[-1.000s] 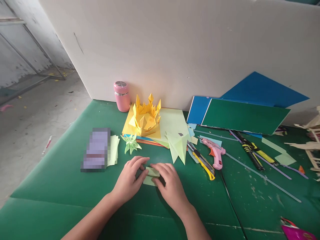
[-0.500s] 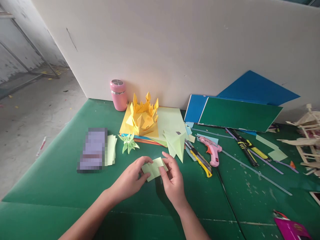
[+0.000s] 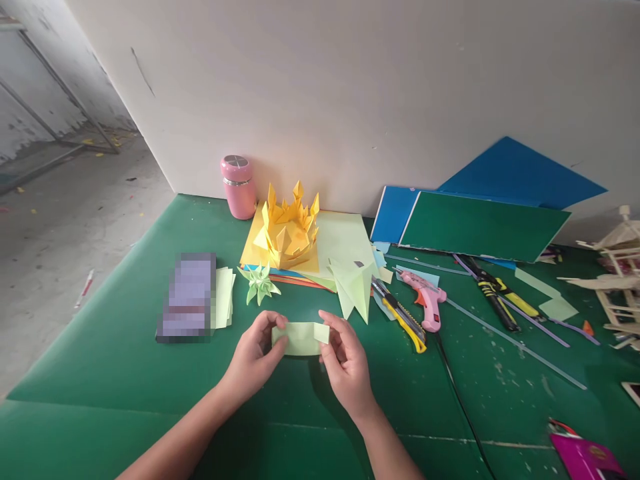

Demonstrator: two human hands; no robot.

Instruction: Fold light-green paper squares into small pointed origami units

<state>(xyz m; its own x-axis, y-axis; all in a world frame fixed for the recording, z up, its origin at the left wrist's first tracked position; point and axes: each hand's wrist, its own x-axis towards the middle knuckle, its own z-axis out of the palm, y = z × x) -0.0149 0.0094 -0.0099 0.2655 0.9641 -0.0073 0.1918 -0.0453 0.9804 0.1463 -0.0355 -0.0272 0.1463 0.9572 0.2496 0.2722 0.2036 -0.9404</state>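
Note:
A small pale green piece of folded paper (image 3: pixel 300 339) is stretched level between my two hands, above the green table. My left hand (image 3: pixel 257 350) pinches its left end between thumb and fingers. At the other end, where a corner flap stands folded over, my right hand (image 3: pixel 345 357) grips the paper with thumb and fingertips. Just beyond my hands lie a green paper flower (image 3: pixel 259 283) and a larger pale green folded paper shape (image 3: pixel 353 287). A stack of pale green paper slips (image 3: pixel 223 298) sits to the left.
A yellow paper crown (image 3: pixel 287 237) rests on coloured sheets, beside a pink flask (image 3: pixel 239 188). On the right lie a yellow utility knife (image 3: pixel 403 319), a pink glue gun (image 3: pixel 426 300) with its cord, glue sticks, and leaning boards (image 3: pixel 485 227). A blurred-out phone-like object (image 3: pixel 189 297) is at left.
The paper was tilted, and now it is held level and looks longer and narrower. My left hand has moved slightly left, widening the gap between my hands.

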